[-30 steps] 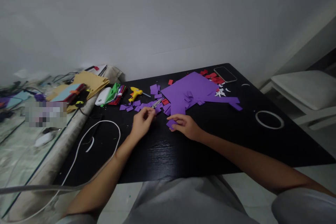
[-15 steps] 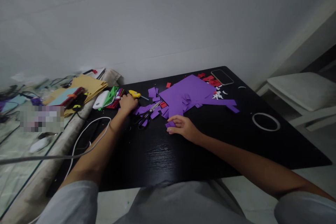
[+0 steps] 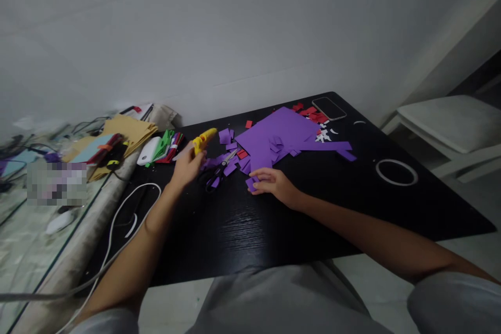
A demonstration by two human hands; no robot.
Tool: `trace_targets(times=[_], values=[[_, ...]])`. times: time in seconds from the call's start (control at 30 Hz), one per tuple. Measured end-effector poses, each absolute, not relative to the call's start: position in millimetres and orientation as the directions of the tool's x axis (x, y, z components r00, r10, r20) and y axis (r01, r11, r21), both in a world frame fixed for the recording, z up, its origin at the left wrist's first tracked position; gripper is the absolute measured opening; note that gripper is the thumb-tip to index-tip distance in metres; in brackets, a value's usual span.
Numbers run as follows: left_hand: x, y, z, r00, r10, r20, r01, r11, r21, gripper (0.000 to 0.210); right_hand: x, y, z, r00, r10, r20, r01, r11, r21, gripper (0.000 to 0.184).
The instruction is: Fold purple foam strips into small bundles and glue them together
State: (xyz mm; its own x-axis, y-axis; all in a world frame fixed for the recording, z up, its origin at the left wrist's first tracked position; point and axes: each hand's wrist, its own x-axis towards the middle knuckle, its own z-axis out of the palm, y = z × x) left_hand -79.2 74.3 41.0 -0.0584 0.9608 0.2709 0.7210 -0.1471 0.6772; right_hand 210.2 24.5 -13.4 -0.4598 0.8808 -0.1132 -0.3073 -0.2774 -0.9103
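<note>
My left hand (image 3: 188, 167) is closed around a yellow hot glue gun (image 3: 205, 139), lifted over the left part of the table with its front pointing up and right. A pale stick shows behind the gun. My right hand (image 3: 274, 187) pinches a small purple paper piece (image 3: 251, 183) just above the tabletop. Between the hands lie black-handled scissors (image 3: 219, 171) on cut purple pieces (image 3: 230, 167). Beyond my right hand, a large purple sheet (image 3: 284, 126) carries several small cut bits.
Red scraps (image 3: 311, 111), white scraps (image 3: 323, 134) and a phone (image 3: 329, 108) lie at the far right. A white ring (image 3: 396, 172) sits nearer. On the left are coloured paper bundles (image 3: 167, 146) and a looping white cable (image 3: 113, 219). A stool (image 3: 450, 120) stands beyond the right edge.
My left hand has picked up the yellow glue gun from the table and raised it. My right hand stays nearly in place with the purple piece.
</note>
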Motion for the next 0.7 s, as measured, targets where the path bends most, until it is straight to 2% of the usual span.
trace_targets(times=[0.07,0.2,0.33,0.7], values=[[-66,51,39,-0.019,0.983,0.180,0.616,-0.130,0.777,0.039,213,28,-12,-0.449,0.886,-0.114,-0.331,-0.283,-0.900,0.042],[-44,18,31,0.111,0.992,0.053,0.463,-0.099,0.881,0.054,221,40,-12,-0.389,0.912,-0.130,-0.365,-0.282,-0.887,0.039],[-37,10,20,0.203,0.979,0.014,0.426,-0.101,0.899,0.057,225,47,-15,-0.342,0.930,-0.137,-0.369,-0.266,-0.890,0.036],[-41,13,0,0.244,0.970,-0.003,0.486,-0.120,0.865,0.054,224,44,-15,-0.373,0.917,-0.142,-0.339,-0.277,-0.899,0.035]])
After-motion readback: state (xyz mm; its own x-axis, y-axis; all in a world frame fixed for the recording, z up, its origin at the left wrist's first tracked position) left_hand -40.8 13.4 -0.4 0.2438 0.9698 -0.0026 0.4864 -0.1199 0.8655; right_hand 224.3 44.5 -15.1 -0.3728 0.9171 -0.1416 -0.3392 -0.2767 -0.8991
